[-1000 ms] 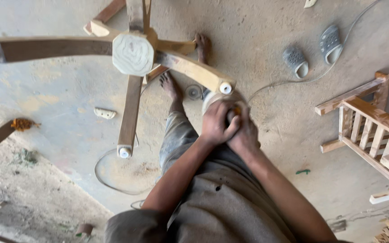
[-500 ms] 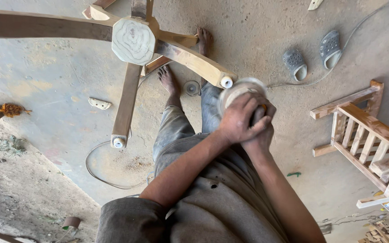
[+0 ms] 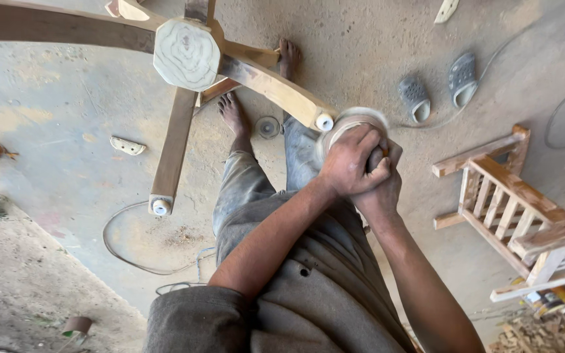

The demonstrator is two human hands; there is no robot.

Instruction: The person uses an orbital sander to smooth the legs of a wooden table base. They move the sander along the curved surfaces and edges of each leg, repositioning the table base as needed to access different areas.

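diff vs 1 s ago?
Both hands, left hand over right hand, moved with the round tool up and right along the wooden leg to its white-capped end. Grip unchanged. The wooden base and the sandals lie as before; the camera shifted a little.

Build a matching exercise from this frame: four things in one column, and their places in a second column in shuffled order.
Things:
1. round sanding tool
2. pair of grey slippers
3. slatted wooden frame
4. octagonal wooden hub

Places:
A. on the floor at the right edge of the view
B. gripped by both hands, the left hand and the right hand, at the end of a wooden leg
C. at the centre where the wooden legs meet, top of the view
D. on the floor beyond the hands, next to a cable

Pairs: 1-B, 2-D, 3-A, 4-C
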